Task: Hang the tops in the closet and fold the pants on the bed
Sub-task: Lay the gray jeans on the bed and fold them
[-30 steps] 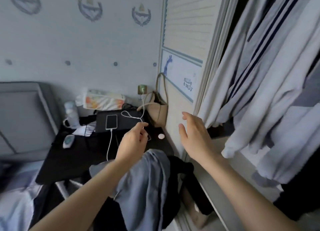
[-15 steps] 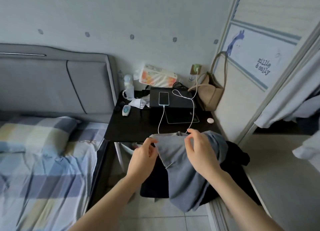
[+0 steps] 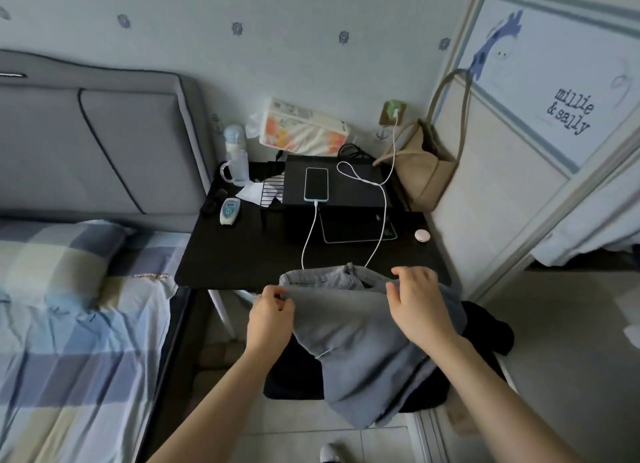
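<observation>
Nearest the camera, both forearms reach forward to a pair of grey pants [image 3: 360, 338] draped over a heap of black clothing [image 3: 485, 327] just in front of the black tabletop [image 3: 242, 254]. The left hand [image 3: 272, 318] has its fingers [image 3: 277, 298] curled tight, pinching the left end of the waistband. The right hand [image 3: 420, 306] lies over the right side of the waistband; its thumb and fingers are bent down onto the cloth, though whether they truly pinch it cannot be told. The waistband reaches the near edge of the tabletop, and the legs hang down toward the tiled floor [image 3: 304, 442]. To the left of the tabletop lies the bed [image 3: 69, 324] with its checked sheet and pillow, and the grey padded headboard [image 3: 104, 143] behind. On the tabletop, going back, a white cable [image 3: 313, 230] runs to a phone [image 3: 316, 184] lying on a black box [image 3: 346, 185], with a small white remote [image 3: 229, 211] to the left. At the back edge stand a baby bottle [image 3: 235, 157], a tissue pack [image 3: 304, 128] and a tan bag [image 3: 422, 171]. To the right of the tabletop is the closet door [image 3: 519, 133], with pale hanging garments [image 3: 588, 227] past it.
</observation>
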A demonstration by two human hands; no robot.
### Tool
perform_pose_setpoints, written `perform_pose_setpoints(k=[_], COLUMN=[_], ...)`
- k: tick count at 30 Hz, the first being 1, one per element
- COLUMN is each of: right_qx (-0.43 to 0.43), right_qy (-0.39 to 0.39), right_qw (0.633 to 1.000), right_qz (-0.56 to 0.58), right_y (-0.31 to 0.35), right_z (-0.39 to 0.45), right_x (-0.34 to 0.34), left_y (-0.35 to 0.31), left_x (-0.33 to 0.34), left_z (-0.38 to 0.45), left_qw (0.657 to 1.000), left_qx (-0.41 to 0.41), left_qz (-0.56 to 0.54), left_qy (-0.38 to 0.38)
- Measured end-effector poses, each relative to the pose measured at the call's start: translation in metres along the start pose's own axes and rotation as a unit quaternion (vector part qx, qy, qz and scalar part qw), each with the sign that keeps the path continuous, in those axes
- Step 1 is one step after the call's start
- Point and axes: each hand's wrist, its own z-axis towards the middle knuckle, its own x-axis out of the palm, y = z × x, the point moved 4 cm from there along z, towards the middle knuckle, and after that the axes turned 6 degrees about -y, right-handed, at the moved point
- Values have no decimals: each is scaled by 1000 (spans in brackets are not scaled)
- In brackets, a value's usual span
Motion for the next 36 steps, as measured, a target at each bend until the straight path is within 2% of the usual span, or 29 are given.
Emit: perform_pose_setpoints(k=[3,6,8,11,13,15,18,21,25,27,31,33,36], right_qx=[27,113,156,198,204,188,141,164,249,268,308,292,226], right_qy=[108,210,293,401,445,474,463,413,211,152,146,170,208], right_qw=[990,970,943,894,870,859,874,884,860,823,726,704,694], right_qz=[-89,-37,-6,39,57,43,39,145,393,477,597,624,651], right_y=[-34,-62,-73,-77,-77,-76,-74,-76,-69,-62,-54,-45,-16], right_z=[30,56,72,89,96,98,100,97,83,77,73,69,58], right_x=[21,33,40,54,61,66,75,73,38,16,-21,-35,-48], left_y=[-8,-18,-20,-21,-26,-36,-53,-60,-62,-68,-76,-77,-73], left_x=[11,24,32,42,48,55,61,54,31,22,3,-8,-28], left_z=[14,29,41,57,64,69,63,54,38,27,4,-6,-17], left_qw=[993,966,944,936,943,958,989,993,967,954,940,937,935], left_qx=[-39,-57,-111,-176,-158,-100,-40,-50,-96,-97,-91,-95,-110], left_qz=[90,246,311,305,292,270,134,8,-157,-212,-250,-251,-242], left_qy=[-59,-60,-26,20,20,-3,-52,-104,-177,-190,-212,-221,-233])
